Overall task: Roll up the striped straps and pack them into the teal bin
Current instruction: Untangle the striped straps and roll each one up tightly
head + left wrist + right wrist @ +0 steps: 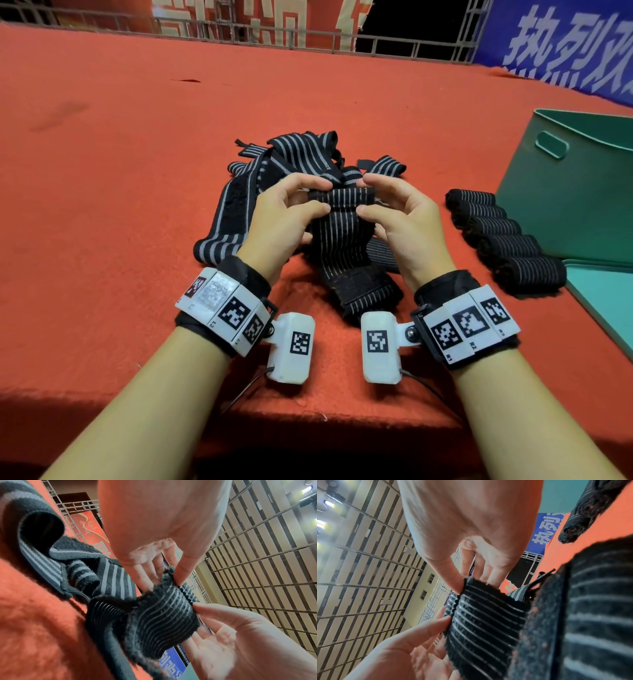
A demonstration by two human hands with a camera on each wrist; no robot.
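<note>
Strap (339, 205) pinched at both ends, our left hand (284, 219) and right hand (404, 219) gripping it, rolled straps (503, 240) right of our right hand, bin (575, 192) beyond.

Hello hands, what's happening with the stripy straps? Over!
Both hands, left hand and right hand, pinch one strap, roll just begun. Five rolled straps wait beside teal bin. Loose pile behind. Nothing blocking.

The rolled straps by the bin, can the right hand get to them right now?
Probably not at once: the right hand and left hand both pinch a strap. Otherwise, the way to the rolls looks clear.
</note>
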